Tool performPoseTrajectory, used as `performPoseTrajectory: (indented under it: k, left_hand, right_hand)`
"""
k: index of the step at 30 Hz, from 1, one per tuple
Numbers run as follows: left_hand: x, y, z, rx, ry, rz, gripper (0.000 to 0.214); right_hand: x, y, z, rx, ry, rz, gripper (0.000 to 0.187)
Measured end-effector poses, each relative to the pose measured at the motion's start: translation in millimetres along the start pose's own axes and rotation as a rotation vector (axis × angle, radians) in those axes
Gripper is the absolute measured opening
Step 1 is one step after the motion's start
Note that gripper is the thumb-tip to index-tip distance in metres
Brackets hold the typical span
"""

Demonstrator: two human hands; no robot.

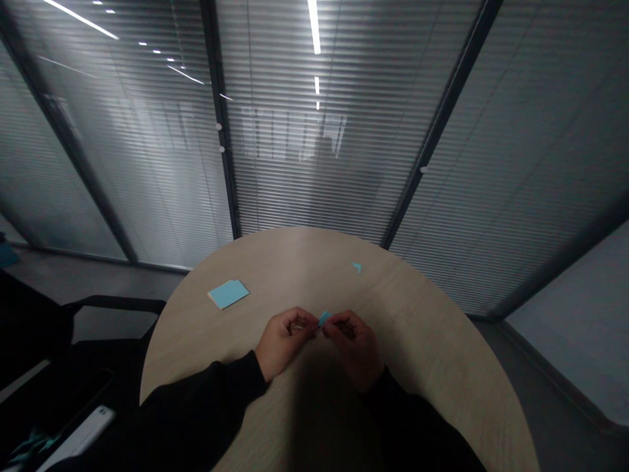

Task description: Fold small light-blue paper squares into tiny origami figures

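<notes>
A small piece of blue paper (324, 318) shows between my two hands, low over the round wooden table (295, 262). My left hand (286, 339) pinches its left side between thumb and fingertips. On the opposite side, my right hand (356, 347) grips the paper in the same pinched way. Most of the piece is hidden by my fingers, so its exact shape cannot be made out. Farther left on the table lies a stack of light blue paper sheets (228, 294). A tiny blue folded paper shape or scrap (357, 267) rests beyond my right hand.
Glass panels with blinds (314, 177) stand behind the table's far edge. To the left is a black chair (113, 303) with an armrest. A white, flat object (81, 436) lies at the lower left, partly covered by my sleeve. A pale wall (580, 328) is at the right.
</notes>
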State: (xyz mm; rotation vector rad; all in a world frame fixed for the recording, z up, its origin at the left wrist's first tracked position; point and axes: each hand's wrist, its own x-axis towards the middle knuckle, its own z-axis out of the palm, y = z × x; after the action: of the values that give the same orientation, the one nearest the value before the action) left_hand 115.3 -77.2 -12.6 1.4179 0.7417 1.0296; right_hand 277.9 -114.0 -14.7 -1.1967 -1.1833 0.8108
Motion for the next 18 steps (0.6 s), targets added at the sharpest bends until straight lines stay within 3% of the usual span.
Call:
performPoseTrajectory:
  k: [5,9,15,18]
  left_hand:
    - [3,-6,0.3,-0.014,0.015,0.010,0.028]
    - [4,-10,2.5,-0.108,-0.012,-0.017,0.041]
    - [3,-14,-0.9,0.206,-0.013,-0.004,0.035]
    - [3,-17,-3.7,0.214,0.020,-0.001,0.037]
  right_hand:
    - [2,2,1,0.124,0.004,0.036,0.031]
    - [3,5,0,0.078,-0.022,0.013,0.032]
    - [1,8,-1,0.019,-0.058,-0.021,0.026]
    - [0,9,-1,0.002,-0.067,-0.026,0.031]
